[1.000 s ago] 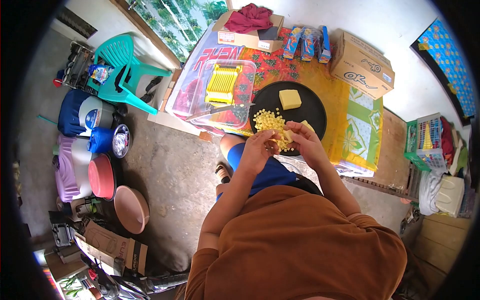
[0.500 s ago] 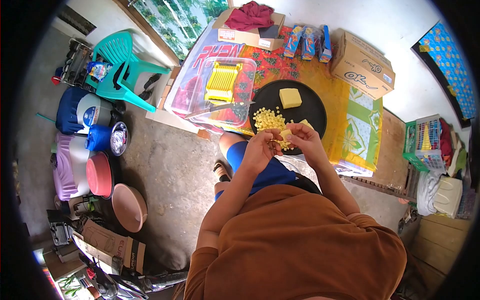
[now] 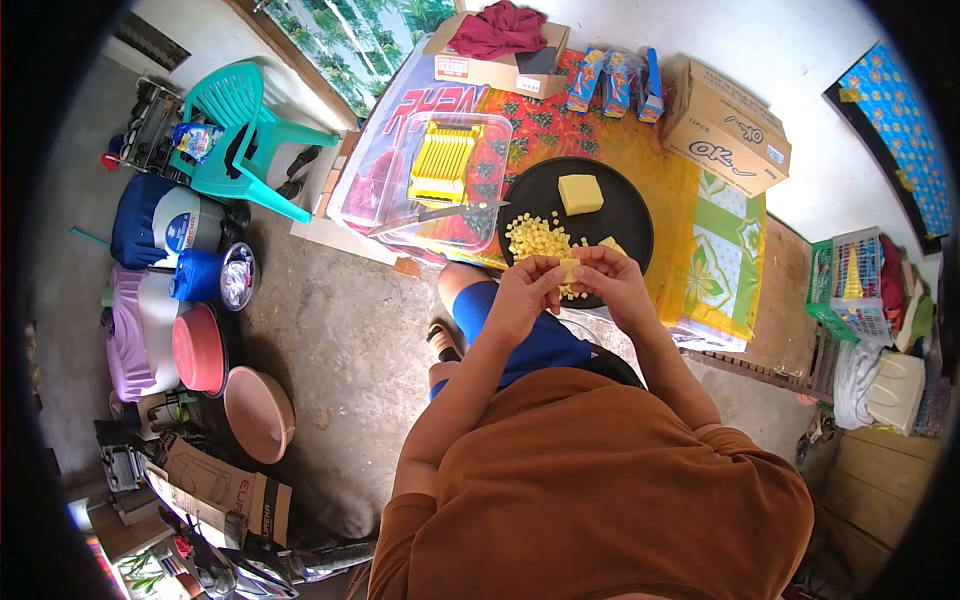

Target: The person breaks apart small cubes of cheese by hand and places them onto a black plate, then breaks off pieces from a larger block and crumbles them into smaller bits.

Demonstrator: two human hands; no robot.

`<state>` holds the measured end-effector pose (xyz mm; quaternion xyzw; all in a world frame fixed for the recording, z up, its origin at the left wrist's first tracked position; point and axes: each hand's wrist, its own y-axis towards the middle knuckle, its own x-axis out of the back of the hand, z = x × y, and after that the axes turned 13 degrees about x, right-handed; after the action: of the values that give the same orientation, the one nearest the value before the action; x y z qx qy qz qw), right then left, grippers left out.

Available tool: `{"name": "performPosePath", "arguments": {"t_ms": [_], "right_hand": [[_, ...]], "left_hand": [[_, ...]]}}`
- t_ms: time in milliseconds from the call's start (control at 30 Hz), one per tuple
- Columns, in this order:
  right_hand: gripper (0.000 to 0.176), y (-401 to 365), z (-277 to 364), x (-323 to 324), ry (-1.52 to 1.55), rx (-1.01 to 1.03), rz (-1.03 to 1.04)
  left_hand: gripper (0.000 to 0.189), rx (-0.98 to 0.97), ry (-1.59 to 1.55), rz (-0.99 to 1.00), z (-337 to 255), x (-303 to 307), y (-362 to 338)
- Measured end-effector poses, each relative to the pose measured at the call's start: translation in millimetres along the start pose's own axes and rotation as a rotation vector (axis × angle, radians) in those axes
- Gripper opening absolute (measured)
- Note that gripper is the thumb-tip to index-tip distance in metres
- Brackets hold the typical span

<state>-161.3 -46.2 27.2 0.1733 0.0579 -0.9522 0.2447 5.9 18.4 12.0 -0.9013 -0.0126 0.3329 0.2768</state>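
Observation:
My left hand (image 3: 530, 292) and my right hand (image 3: 612, 282) meet over the near edge of a round black tray (image 3: 640, 225). Between their closed fingertips is a small pale yellow piece of cheese (image 3: 570, 268), partly hidden by the fingers. A pile of small cheese cubes (image 3: 535, 238) lies on the tray just beyond my left hand. Farther back sits a larger cheese block (image 3: 580, 194), and another chunk (image 3: 610, 244) shows behind my right fingers. A knife (image 3: 440, 214) rests across the clear plastic container (image 3: 497, 140), with bits on its blade. Inside that container is a yellow ridged package (image 3: 446, 163).
Several blue boxes (image 3: 617, 85) and a brown carton (image 3: 726, 130) stand at the table's back. An open carton (image 3: 488, 75) with a dark red cloth sits back left. On the floor to the left are a green chair (image 3: 240, 150) and basins (image 3: 259, 414).
My hands have come closer together around the cheese piece, and the left fingers have closed more. The tray, knife and container stay in place.

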Motion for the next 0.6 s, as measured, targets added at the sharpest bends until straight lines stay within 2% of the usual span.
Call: {"name": "performPosePath", "arguments": {"t_ms": [300, 500, 600], "right_hand": [[0.026, -0.3, 4.0, -0.1, 0.105, -0.050, -0.027], [0.027, 1.1, 14.5, -9.1, 0.325, -0.151, -0.021], [0.031, -1.3, 4.7, -8.2, -0.119, -0.035, 0.052]], "left_hand": [[0.019, 0.018, -0.057, 0.036, -3.1, 0.4, -1.7], [0.014, 0.063, -0.231, 0.079, -2.7, -1.1, -1.4], [0.016, 0.042, -0.259, 0.062, 0.7, 1.1, 0.4]]}}
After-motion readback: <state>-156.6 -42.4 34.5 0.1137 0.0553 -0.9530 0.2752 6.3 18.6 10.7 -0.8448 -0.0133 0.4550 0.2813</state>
